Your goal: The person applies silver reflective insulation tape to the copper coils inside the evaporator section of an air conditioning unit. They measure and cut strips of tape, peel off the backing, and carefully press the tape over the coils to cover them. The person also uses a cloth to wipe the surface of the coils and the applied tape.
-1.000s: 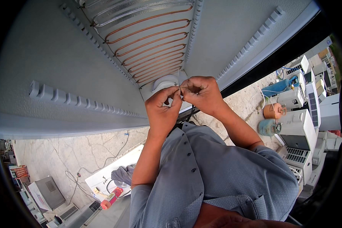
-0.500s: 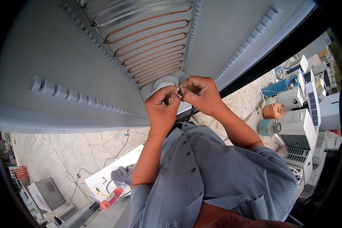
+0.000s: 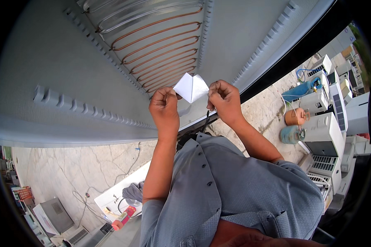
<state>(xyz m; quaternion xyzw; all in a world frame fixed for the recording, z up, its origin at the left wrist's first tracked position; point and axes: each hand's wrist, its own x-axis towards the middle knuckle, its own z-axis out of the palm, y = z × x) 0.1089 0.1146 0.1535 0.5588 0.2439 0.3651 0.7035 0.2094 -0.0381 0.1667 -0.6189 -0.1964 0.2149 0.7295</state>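
Between my hands a small piece of foil tape point(image 3: 199, 87) is spread into a V. Its left half, white like backing paper point(image 3: 183, 87), meets the silvery half along a crease that points down. My left hand point(image 3: 165, 111) pinches the white edge between thumb and bent fingers. The silvery edge is in the pinch of my right hand point(image 3: 226, 103). Both hands are held up at the open front of a pale refrigerator cabinet point(image 3: 41, 61). Beyond them, copper tubing point(image 3: 160, 41) runs in several loops across the cabinet's back wall.
Ribbed shelf rails point(image 3: 90, 107) stick out from the side walls. At right stand a blue cylinder point(image 3: 299, 91), an orange tank point(image 3: 294, 117), a teal tank point(image 3: 290, 135) and white appliances point(image 3: 323, 131). Lower left, a red-pink tool point(image 3: 123, 218) lies near a white panel point(image 3: 107, 199); cables cross the cracked floor.
My hands, close together before, have moved apart to left and right. The foil tape and its white backing now show spread between them. The view has shifted slightly.
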